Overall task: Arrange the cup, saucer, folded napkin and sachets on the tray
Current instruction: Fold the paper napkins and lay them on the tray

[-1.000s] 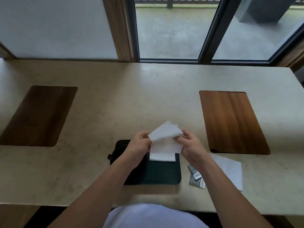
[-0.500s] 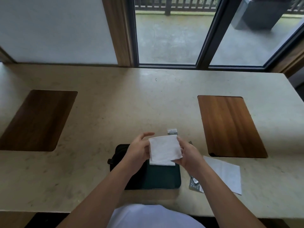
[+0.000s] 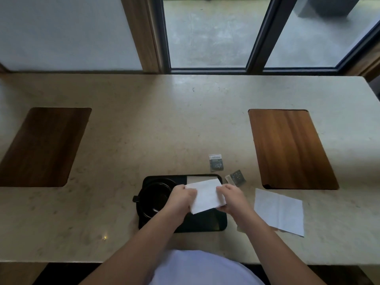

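Pinching a folded napkin [image 3: 206, 195] above the tray [image 3: 221, 223], both hands' [image 3: 181, 197] [image 3: 230, 195] grip; sachets [image 3: 216, 162] and a spare napkin [image 3: 279, 210] alongside.

- Soft, cool daylight is coming in through the dark-framed glass windows [image 3: 207, 31] across the top of the frame, leaving the scene rather dim.
- The pale beige stone counter [image 3: 164, 120] is catching a faint sheen at upper centre, and a small glint is showing at lower left.
- The black rectangular tray [image 3: 218, 223] at lower centre is sinking into shadow, its detail lost.
- Wide-angle distortion is bending the counter's edges at the frame's sides.
- The whole picture is looking slightly soft.
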